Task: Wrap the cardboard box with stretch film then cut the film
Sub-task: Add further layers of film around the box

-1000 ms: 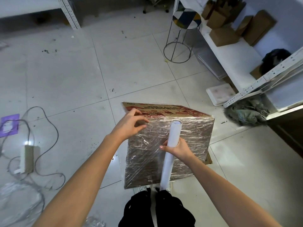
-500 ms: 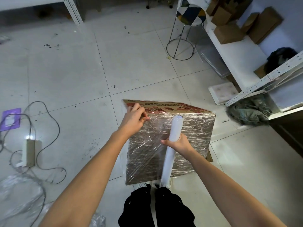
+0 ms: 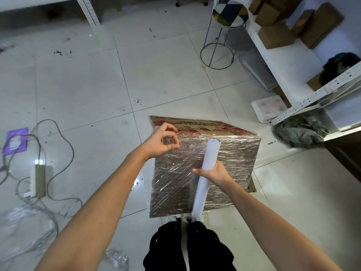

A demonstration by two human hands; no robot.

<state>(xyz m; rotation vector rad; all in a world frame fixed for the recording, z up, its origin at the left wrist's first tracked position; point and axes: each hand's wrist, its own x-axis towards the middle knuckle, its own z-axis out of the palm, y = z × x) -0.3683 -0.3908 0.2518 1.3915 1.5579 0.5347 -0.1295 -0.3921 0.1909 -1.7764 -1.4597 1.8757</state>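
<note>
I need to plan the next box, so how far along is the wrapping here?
Mostly done: the cardboard box already has stretch film across its near face and sides, though the printed top strip shows bare. In hand: the right hand grips the film roll against the box, while the left hand pinches film at the top-left corner. Left: the film seems uncut; no cutter shows.

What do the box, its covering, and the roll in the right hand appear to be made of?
Box: brown corrugated-looking cardboard, matte, with red print on top.
Covering: thin clear plastic stretch film, glossy, shown by wrinkles and white glints over the side.
Roll: white and smooth, likely wound film on a tube; the core material cannot be told. The right hand grips it; the left hand pinches film at the box's corner.
</note>
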